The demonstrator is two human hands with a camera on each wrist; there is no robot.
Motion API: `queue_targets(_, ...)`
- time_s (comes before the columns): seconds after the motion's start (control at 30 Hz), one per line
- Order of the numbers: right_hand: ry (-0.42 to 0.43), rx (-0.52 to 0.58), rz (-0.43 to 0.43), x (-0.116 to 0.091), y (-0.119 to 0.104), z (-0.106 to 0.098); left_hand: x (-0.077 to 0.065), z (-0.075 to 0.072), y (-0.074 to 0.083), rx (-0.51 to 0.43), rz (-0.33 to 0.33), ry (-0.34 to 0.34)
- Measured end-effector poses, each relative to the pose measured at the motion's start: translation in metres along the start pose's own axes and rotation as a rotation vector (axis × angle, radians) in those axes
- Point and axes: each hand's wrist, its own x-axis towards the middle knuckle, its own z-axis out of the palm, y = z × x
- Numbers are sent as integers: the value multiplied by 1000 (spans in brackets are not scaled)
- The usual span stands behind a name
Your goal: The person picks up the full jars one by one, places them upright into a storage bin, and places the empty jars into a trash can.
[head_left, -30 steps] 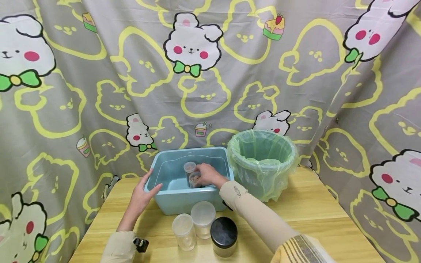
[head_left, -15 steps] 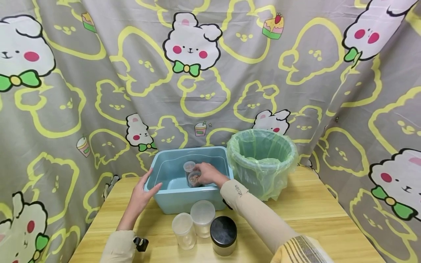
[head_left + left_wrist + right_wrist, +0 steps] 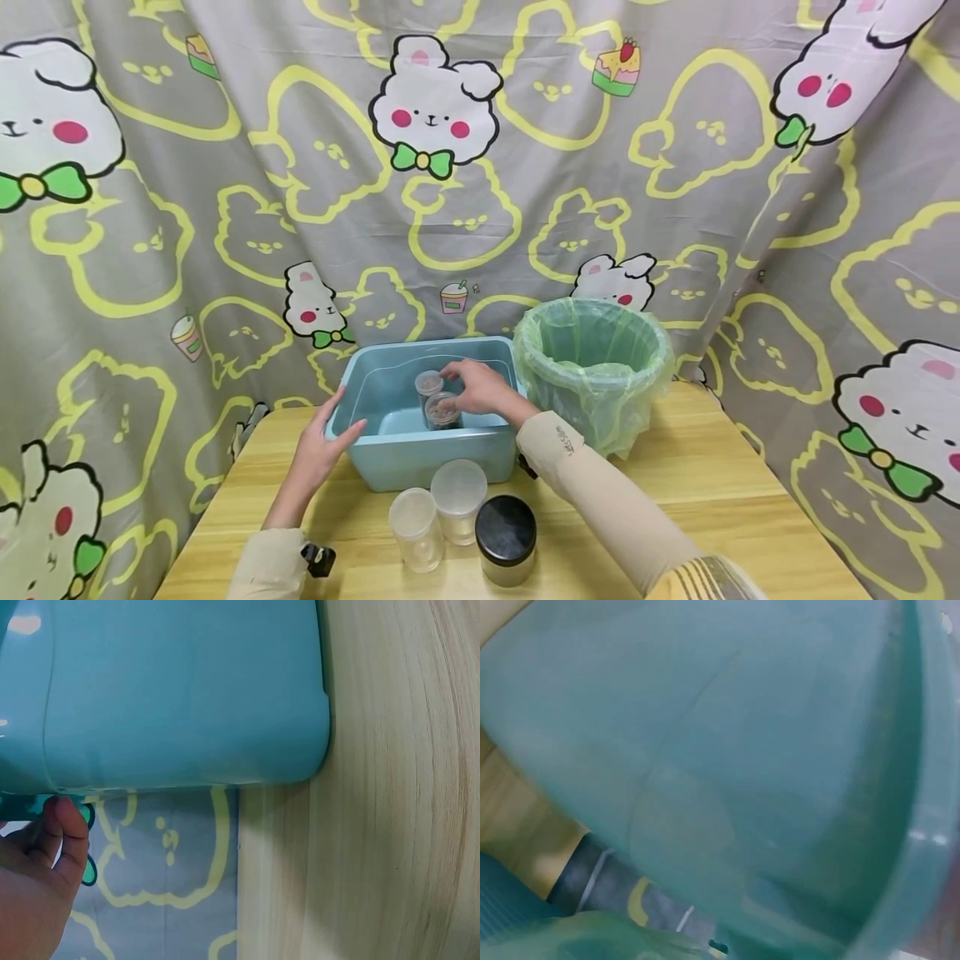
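- Head view: the right hand (image 3: 480,386) reaches into the blue tub (image 3: 427,460), its thumb and fingers parted rather than wrapped round anything; whether a fingertip touches a jar I cannot tell.
- Just left of the right hand, inside the tub, stand two small clear jars. The nearer jar (image 3: 442,417) is beside the thumb, partly covered by it; the farther jar (image 3: 428,387) is behind it, close to the fingertips. Both hold something reddish-brown.
- The left hand (image 3: 318,450) holds the tub at its left near corner, thumb over the near rim and fingers along the left side. In the left wrist view its bent fingers meet the tub's edge.
- Right of the right hand, beside the tub, stands a bin lined with a pale green bag (image 3: 607,417).
- On the near side of both hands, in front of the tub, a tall clear jar (image 3: 417,533), a wider clear jar (image 3: 459,500) and a black-lidded jar (image 3: 506,537) stand together on the wooden table (image 3: 360,533).
- Beyond the hands hangs a grey curtain (image 3: 352,242) printed with rabbits.
- Blue plastic fills most of the right wrist view, blurred.
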Motion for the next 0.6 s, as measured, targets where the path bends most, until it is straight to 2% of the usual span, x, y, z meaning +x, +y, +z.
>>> queue_targets(0.2, 60, -15, -59, -21, -2, -8, 0, 1, -1, 0, 5, 10)
queue_targets(0.43, 221, -58, -165, -55, -4, -20, 0, 1, -2, 9, -5, 0)
queue_targets(0.6, 347, -87, -210, -81, -2, -41, 0, 1, -2, 20, 8, 20)
